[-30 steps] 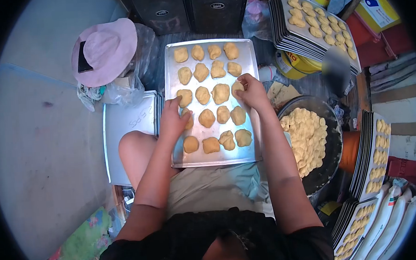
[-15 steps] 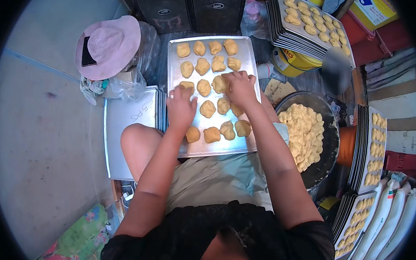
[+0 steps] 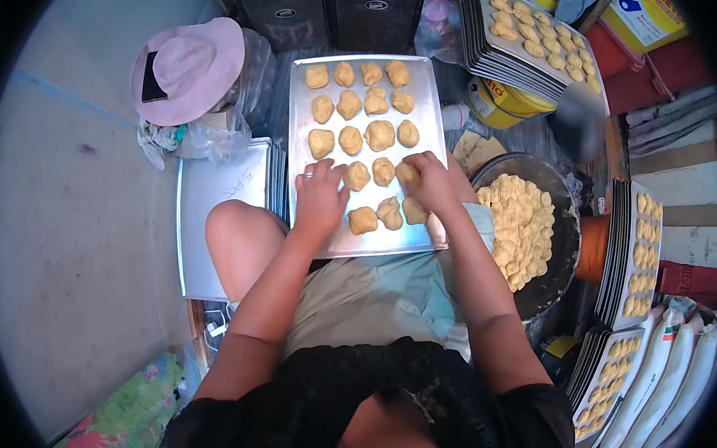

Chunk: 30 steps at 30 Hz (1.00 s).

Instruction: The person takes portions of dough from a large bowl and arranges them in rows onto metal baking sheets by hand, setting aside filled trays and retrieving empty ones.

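Observation:
A metal tray (image 3: 295,130) lies over my lap with rows of yellowish dough pieces on it. My left hand (image 3: 321,195) is over the tray's left side, fingers apart, covering the left end of the fourth row; whatever lies beneath the palm is hidden. Its fingertips are beside a dough piece (image 3: 357,176). At the right end of the same row, my right hand (image 3: 432,181) has its fingers round a dough piece (image 3: 407,173). Below that hand sits another piece (image 3: 415,211), partly covered by it.
To the right stands a black basin (image 3: 572,237) full of dough pieces. Stacked trays (image 3: 478,35) of dough are at the upper right, more at the lower right. Bare trays (image 3: 212,223) lie left, below a pink hat (image 3: 187,71). A yellow bucket (image 3: 498,107) stands behind the basin.
Both hands have moved down the tray toward my body, from the third row to the fourth. The right hand has left the third-row pieces. The tray appears slightly higher in view than half a second ago.

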Each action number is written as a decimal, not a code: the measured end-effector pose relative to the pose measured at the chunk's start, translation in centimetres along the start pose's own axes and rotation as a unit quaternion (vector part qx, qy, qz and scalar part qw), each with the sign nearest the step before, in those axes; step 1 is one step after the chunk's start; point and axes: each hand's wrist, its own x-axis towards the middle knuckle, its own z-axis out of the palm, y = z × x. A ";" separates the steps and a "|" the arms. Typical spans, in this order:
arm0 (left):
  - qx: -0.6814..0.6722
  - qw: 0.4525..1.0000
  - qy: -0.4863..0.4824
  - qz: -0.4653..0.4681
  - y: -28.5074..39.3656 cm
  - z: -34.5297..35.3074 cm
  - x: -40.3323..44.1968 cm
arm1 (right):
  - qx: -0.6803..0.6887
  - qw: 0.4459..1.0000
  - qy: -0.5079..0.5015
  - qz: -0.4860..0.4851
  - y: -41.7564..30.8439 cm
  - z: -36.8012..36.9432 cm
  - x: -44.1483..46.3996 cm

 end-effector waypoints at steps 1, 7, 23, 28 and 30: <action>-0.008 1.000 0.006 -0.018 -0.5 -0.3 -0.2 | 0.015 0.999 0.032 -0.024 0.4 0.2 0.2; -0.102 0.990 -0.004 -0.098 -3.5 0.3 -0.9 | -0.028 0.994 0.092 -0.051 0.2 0.7 -0.5; -0.031 0.992 -0.086 0.090 3.3 0.1 -5.3 | -0.076 0.995 0.026 -0.065 -2.9 -0.7 -7.1; -0.010 0.999 -0.041 -0.018 2.6 -2.3 -6.4 | -0.069 0.992 -0.103 -0.008 0.9 -0.9 -7.6; -0.008 0.993 -0.069 -0.095 2.0 -3.1 -7.0 | -0.071 0.994 -0.086 -0.013 0.7 -1.1 -8.0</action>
